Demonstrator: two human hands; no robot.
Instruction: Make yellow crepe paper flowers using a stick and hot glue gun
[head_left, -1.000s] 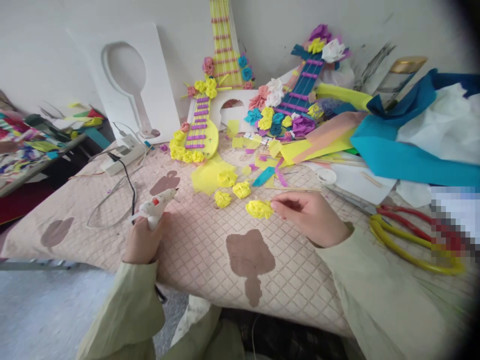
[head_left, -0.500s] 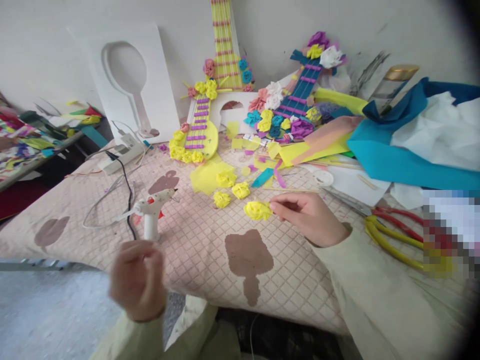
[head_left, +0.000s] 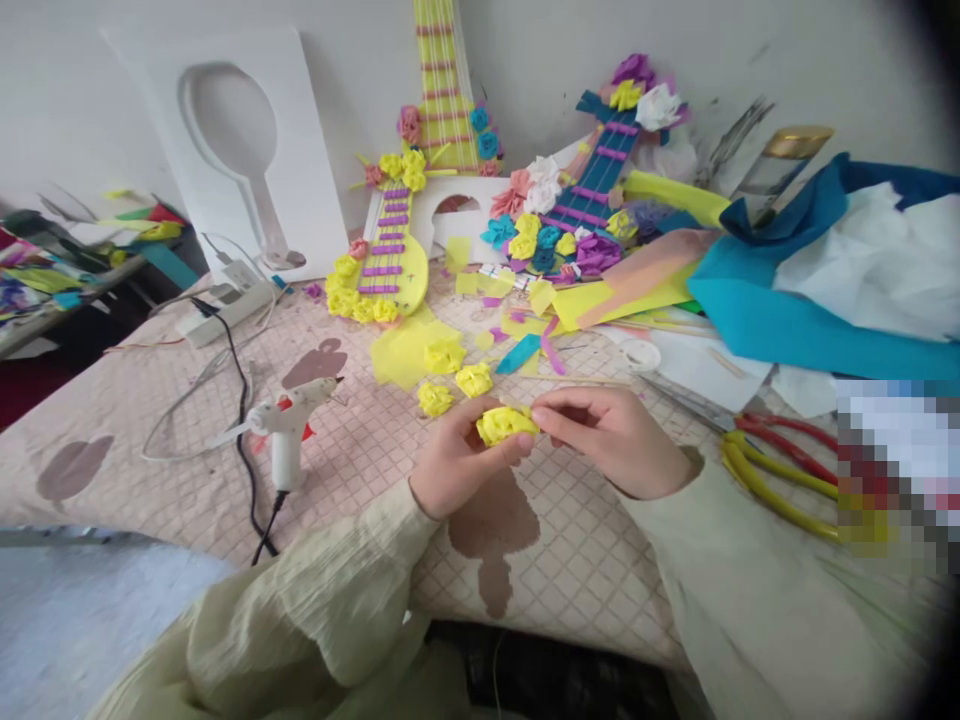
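Observation:
A yellow crepe-paper flower [head_left: 505,426] is held between my two hands above the middle of the table. My left hand [head_left: 461,455] is closed round its left side, thumb in front and fingers behind. My right hand [head_left: 611,435] pinches the flower's right end between thumb and fingertips. Just beyond my left hand lie loose yellow paper flowers [head_left: 435,399] beside a sheet of yellow paper [head_left: 401,352]. A white glue gun [head_left: 289,430] stands on the table to the left of my hands, its black cord trailing toward the near edge.
Flower-trimmed paper guitars, one yellow [head_left: 386,255] and one blue [head_left: 600,180], lean at the back. A white foam board [head_left: 315,170] with a cutout stands behind a power strip [head_left: 225,310]. Scissors with red and yellow handles [head_left: 772,490] and blue crepe paper [head_left: 810,320] lie right.
My left hand has come from beside the glue gun, across to the right, and taken hold of the yellow flower. My right hand keeps its pinch on the flower.

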